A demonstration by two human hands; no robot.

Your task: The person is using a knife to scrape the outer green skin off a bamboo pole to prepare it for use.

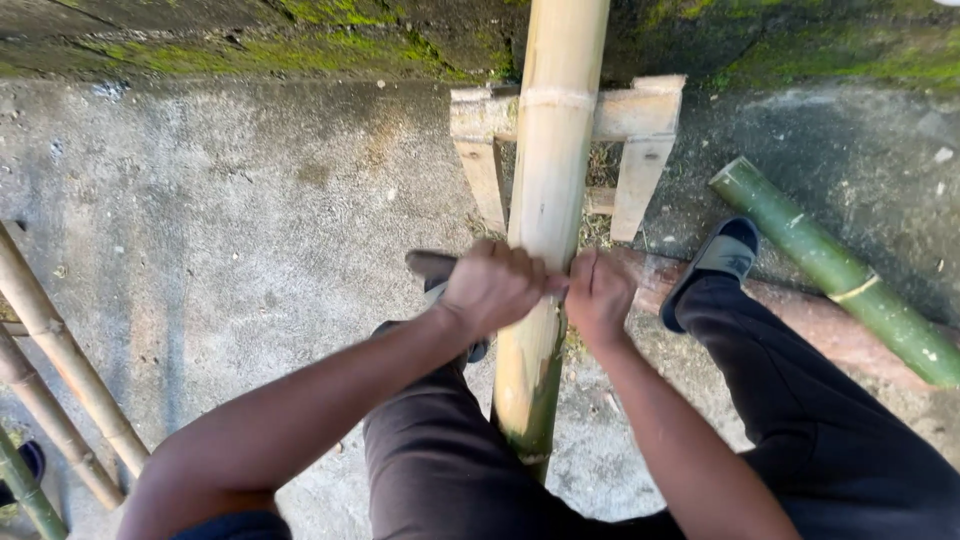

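The tool under both hands is largely hidden: only a dark, flat end [430,264] protrudes at 9 o'clock from the left hand [492,287], and its type cannot be determined. The left hand is closed in a fist around this tool, pressed against the left flank of the bamboo pole [548,190]. The right hand [600,295] is closed on the opposite end at the pole's right flank; what it grips is concealed by the fingers. The bamboo pole runs from 12 o'clock, where the frame cuts it off, down between the person's legs toward 6 o'clock. Its surface is smooth, pale yellow and cylindrical, with a raised node ring near the top and a green, darker patch at the lower end. Behind the pole at 12 o'clock, a rough wooden support [640,130] of pale planks carries it. A reddish log [800,310] lies across the ground at 3 o'clock, partly covered by the right leg in dark trousers. The right foot, in a dark slide sandal [722,255], rests against this log. A green bamboo section [840,270] lies at 2 o'clock, cut off at the right edge. Several thin bamboo canes [55,360] lean at 8 o'clock. The floor is rough grey concrete [250,200], with a mossy wall base [330,30] along the top.
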